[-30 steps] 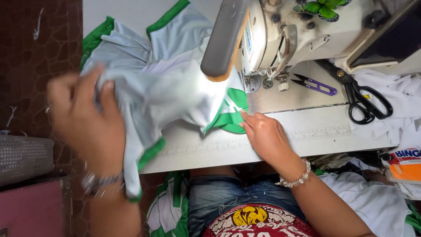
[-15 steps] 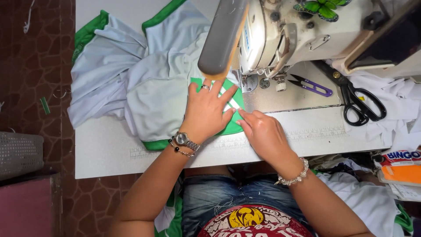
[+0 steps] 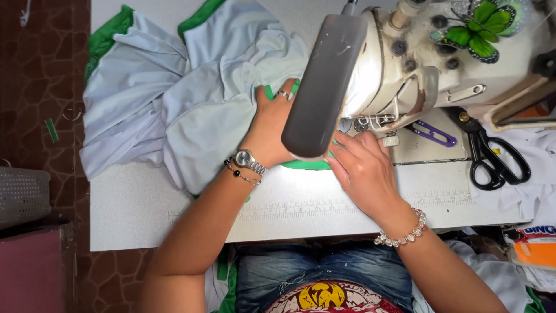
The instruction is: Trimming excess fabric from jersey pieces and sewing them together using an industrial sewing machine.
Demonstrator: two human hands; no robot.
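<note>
A pale grey-white garment with green trim lies bunched on the white sewing table. My left hand, with a watch and a ring, presses flat on the cloth just left of the machine's needle area. My right hand, wearing a bead bracelet, rests on the green edge in front of the needle. A grey lamp head on the cream sewing machine hides the needle and part of both hands' fingers.
Black scissors and purple thread snips lie right of the machine. A green butterfly ornament sits on the machine top. White cloth is piled at the right; a grey basket stands at the left on the tiled floor.
My left hand laid the lifted garment down on the table, then slid onto the cloth by the needle. My right hand moved up closer to the presser foot.
</note>
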